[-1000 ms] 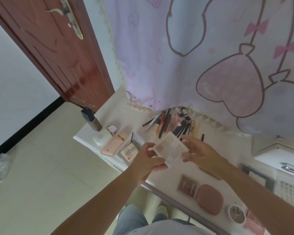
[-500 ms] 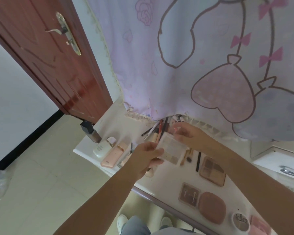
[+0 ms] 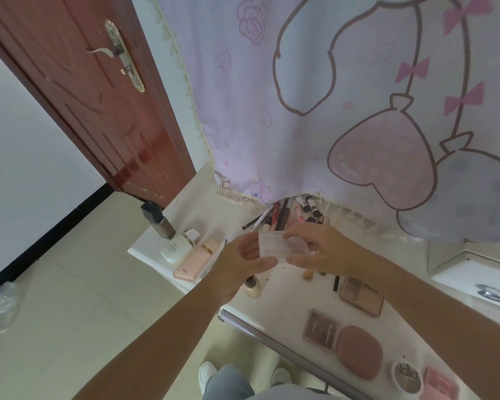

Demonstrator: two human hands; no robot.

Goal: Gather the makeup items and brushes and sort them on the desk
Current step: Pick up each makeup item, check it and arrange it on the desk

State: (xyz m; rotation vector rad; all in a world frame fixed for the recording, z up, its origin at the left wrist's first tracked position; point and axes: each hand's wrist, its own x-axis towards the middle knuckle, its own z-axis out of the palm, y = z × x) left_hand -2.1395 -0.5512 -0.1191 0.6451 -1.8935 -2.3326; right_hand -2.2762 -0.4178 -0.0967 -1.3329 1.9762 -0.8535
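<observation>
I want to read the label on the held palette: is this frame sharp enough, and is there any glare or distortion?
Head view: the clear palette, held by the left hand and right hand, is soft and washed out, its print unreadable; wide-angle bending tilts the door; a light sheen lies on the door's lower panel; lighting on the desk is even, with only faint shadows.

A white desk [image 3: 277,295] carries the makeup. At its left end a dark-capped bottle [image 3: 157,223] stands, with a white case [image 3: 177,246] and a peach case [image 3: 196,259] lying just beside it. Pencils and tubes [image 3: 286,216] lie bunched at the back under the curtain hem. Nearer the front edge lie a small round bottle [image 3: 252,285], a beige palette [image 3: 361,295], a brown palette [image 3: 321,330] touching a pink compact [image 3: 358,352], a round pot [image 3: 407,376] and a pink box [image 3: 440,385].
</observation>
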